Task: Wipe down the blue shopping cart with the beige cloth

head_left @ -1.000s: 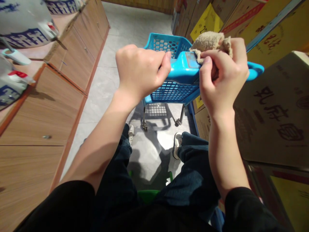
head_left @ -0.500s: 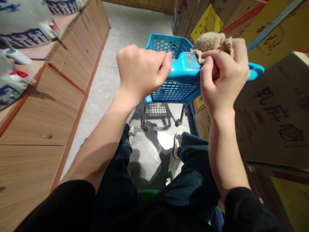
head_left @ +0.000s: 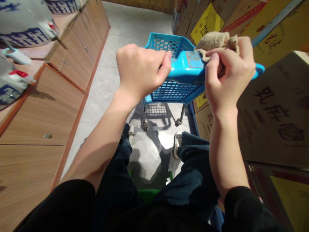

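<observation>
A blue plastic shopping cart (head_left: 180, 91) with a lattice basket stands upright in front of me. My left hand (head_left: 142, 67) is wrapped round the left part of its handle (head_left: 180, 71). In my right hand (head_left: 230, 71) is a beige, rough-textured cloth (head_left: 212, 42), bunched up and pressed against the right part of the handle. Some of the cloth sticks out above and to the left of my fingers; the rest is hidden in the grip. A worn, greyish label panel (head_left: 195, 59) shows on the handle between my two hands.
Wooden cabinets (head_left: 36, 116) line the left, with large printed bags (head_left: 24, 22) on top. Cardboard boxes (head_left: 272, 112) are stacked close on the right, near a yellow price sign (head_left: 207, 22). Grey tiled floor (head_left: 103, 71) runs ahead; part of a green seat (head_left: 148, 195) shows below me.
My right hand and the cloth have slid a little to the right along the handle, uncovering more of the label panel. The left hand and the cart have stayed in place.
</observation>
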`<state>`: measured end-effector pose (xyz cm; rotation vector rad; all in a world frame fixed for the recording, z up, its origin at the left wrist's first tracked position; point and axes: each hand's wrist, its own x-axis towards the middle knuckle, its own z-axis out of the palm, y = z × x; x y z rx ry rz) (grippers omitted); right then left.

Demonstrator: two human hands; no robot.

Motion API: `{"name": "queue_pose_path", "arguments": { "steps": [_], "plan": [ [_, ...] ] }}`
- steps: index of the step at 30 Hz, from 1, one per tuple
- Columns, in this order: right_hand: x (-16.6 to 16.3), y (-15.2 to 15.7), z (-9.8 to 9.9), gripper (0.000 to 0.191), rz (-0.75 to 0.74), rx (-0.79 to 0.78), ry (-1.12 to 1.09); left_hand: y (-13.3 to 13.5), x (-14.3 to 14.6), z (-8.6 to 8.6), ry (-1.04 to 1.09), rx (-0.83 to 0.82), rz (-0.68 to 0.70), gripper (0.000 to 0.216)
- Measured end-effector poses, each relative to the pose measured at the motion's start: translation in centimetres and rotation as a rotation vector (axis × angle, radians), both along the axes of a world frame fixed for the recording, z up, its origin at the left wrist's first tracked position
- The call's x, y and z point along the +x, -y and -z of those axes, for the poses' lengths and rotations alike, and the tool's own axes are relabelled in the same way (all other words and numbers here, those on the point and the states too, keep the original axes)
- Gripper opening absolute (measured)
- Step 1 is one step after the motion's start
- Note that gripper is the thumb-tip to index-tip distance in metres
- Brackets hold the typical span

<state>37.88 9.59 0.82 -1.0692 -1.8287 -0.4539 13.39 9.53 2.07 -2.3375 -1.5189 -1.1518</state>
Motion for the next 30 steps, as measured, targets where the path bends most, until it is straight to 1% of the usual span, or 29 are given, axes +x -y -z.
{"name": "queue_pose_path", "arguments": {
  "steps": [2, 4, 6, 8, 11, 13, 18, 20, 22, 23, 26, 30],
  "plan": [
    [-0.7, 0.6, -0.1, 0.046, -0.024, -0.033, 0.013, 0.0, 0.0, 0.0, -0.026, 0.021, -0.021, 0.048],
    [-0.6, 0.7, -0.4, 0.046, -0.053, -0.05, 0.011, 0.1, 0.0, -0.1, -0.045, 0.021, -0.037, 0.048],
    [0.3, 0.1, -0.5, 0.052, -0.058, -0.032, -0.012, 0.1, 0.0, -0.1, -0.048, 0.006, -0.037, 0.048],
    [1.5, -0.6, -0.5, 0.058, -0.027, -0.004, -0.042, 0.0, 0.1, -0.1, -0.039, -0.008, -0.021, 0.048],
    [2.3, -1.2, -0.1, 0.058, 0.014, 0.019, -0.064, -0.2, 0.0, 0.1, -0.035, 0.01, -0.009, 0.047],
    [1.8, -0.9, 0.1, 0.058, 0.019, 0.0, -0.05, -0.3, -0.1, 0.3, -0.036, 0.025, -0.014, 0.046],
    [-0.1, 0.4, 0.1, 0.059, -0.019, -0.146, -0.044, -0.4, -0.3, 0.4, -0.036, 0.006, -0.004, 0.047],
    [0.4, 0.2, -0.2, 0.062, 0.001, -0.129, -0.039, -0.5, -0.4, 0.5, -0.043, 0.042, -0.003, 0.047],
    [1.5, -0.4, -0.4, 0.064, 0.045, -0.082, -0.031, -0.5, -0.4, 0.5, -0.052, 0.08, -0.006, 0.047],
    [2.2, -0.8, -0.5, 0.063, 0.067, -0.061, -0.028, -0.5, -0.4, 0.5, -0.055, 0.089, -0.007, 0.047],
    [3.5, -1.5, -0.6, 0.057, 0.098, -0.071, -0.032, -0.5, -0.3, 0.5, -0.05, 0.065, 0.001, 0.047],
    [2.6, -1.0, -0.6, 0.053, 0.163, -0.057, -0.012, -0.4, -0.3, 0.4, -0.04, 0.029, 0.008, 0.046]
  ]
}}
